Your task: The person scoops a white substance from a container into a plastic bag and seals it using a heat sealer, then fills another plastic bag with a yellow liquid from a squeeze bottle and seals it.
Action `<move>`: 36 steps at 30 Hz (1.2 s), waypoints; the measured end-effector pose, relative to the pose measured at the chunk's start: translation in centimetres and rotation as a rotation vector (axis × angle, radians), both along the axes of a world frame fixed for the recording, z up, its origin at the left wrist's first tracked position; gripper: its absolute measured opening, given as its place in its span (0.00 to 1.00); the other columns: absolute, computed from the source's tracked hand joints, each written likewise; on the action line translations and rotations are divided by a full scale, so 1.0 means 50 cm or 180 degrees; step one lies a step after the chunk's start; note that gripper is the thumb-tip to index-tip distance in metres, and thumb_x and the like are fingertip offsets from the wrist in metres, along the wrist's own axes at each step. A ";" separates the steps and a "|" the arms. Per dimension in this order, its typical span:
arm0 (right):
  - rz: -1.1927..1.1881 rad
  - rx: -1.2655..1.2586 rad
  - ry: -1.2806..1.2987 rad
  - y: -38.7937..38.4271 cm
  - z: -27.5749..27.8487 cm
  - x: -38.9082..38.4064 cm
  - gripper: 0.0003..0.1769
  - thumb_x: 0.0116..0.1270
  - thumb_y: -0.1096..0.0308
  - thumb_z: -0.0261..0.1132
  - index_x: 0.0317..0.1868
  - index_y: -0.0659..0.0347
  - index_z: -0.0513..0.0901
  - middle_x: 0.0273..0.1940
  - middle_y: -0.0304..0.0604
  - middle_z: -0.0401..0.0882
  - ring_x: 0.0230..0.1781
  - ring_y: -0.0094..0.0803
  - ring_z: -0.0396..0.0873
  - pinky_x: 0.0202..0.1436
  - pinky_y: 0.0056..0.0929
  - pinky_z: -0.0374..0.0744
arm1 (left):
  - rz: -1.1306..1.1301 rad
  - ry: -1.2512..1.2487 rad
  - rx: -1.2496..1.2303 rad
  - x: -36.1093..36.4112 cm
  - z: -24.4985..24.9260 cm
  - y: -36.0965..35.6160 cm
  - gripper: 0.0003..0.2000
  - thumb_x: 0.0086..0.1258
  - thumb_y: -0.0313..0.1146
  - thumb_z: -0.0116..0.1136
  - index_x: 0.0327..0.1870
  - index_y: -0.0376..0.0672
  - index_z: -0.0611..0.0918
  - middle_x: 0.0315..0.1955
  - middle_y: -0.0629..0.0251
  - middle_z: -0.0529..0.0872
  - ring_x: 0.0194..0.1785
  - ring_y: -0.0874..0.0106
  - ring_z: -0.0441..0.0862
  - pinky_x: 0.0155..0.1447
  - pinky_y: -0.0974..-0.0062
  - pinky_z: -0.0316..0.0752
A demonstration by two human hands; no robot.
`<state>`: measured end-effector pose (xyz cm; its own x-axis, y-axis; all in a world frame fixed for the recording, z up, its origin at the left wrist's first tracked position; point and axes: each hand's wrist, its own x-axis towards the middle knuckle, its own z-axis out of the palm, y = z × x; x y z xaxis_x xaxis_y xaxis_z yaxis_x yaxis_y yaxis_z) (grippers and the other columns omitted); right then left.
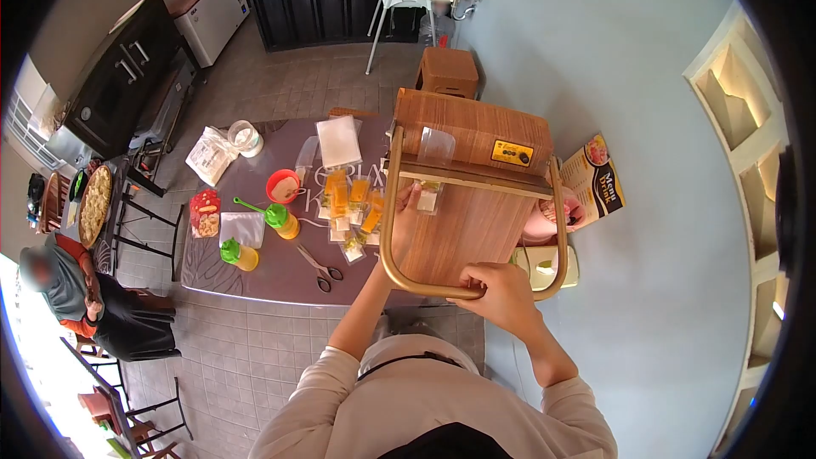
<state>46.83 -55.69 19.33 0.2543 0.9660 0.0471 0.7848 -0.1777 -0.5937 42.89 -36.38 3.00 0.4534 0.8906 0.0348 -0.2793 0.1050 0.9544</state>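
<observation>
Your right grip [500,289] is closed around the lower bar of the brass-coloured, round-cornered tubular handle [455,292]. Your left grip [406,212] has its fingertips at the left edge of a small clear plastic packet [427,196] with pale contents; the handle partly covers that hand, so you cannot tell whether the fingers are pinched together. The packet lies flat on the wood-grained machine [467,238], just below its long straight bar [476,177]. Above it, a glossy yellow-and-black panel [512,153] carries a round black knob.

To your left on the smooth, dark worktop [204,268] lie soft clear pouches [340,195] of orange and pale contents, beneath a flat stack of translucent sheets [339,141]. Nearby are metal scissors [319,269] with dark looped handles, two squeeze bottles [281,221] with green caps and yellow contents, and a round red bowl [283,187]. Farther left, a person [76,289] in dark, draped cloth stands near another table.
</observation>
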 end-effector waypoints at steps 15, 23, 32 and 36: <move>0.0046 -0.0287 0.0021 0.006 0.008 -0.001 0.15 0.46 0.60 0.73 0.22 0.59 0.76 0.20 0.39 0.76 0.20 0.34 0.76 0.23 0.29 0.70 | -0.0262 -0.0070 -0.0209 -0.010 0.015 0.000 0.15 0.71 0.38 0.49 0.43 0.33 0.80 0.32 0.67 0.82 0.33 0.80 0.78 0.36 0.82 0.77; 0.0432 -0.0771 -0.0635 0.004 -0.008 0.002 0.15 0.55 0.53 0.64 0.21 0.56 0.80 0.17 0.43 0.76 0.19 0.43 0.77 0.25 0.37 0.73 | -0.0241 -0.0025 -0.0148 -0.018 0.024 -0.006 0.15 0.71 0.38 0.49 0.44 0.33 0.79 0.32 0.68 0.82 0.36 0.81 0.77 0.40 0.81 0.76; -0.0141 -0.0421 -0.1255 -0.007 -0.065 -0.019 0.05 0.44 0.64 0.62 0.18 0.54 0.82 0.15 0.43 0.76 0.15 0.40 0.75 0.20 0.35 0.73 | -0.0436 -0.0124 -0.0403 -0.018 -0.002 0.001 0.15 0.70 0.41 0.51 0.44 0.36 0.80 0.33 0.68 0.83 0.37 0.80 0.76 0.43 0.81 0.70; -0.0236 -0.0164 -0.1361 -0.011 -0.079 -0.023 0.04 0.45 0.65 0.63 0.18 0.53 0.82 0.15 0.41 0.76 0.15 0.38 0.75 0.21 0.33 0.72 | -0.0441 -0.0044 -0.0509 -0.022 -0.001 0.002 0.16 0.70 0.41 0.52 0.45 0.35 0.80 0.34 0.68 0.83 0.37 0.81 0.76 0.44 0.82 0.70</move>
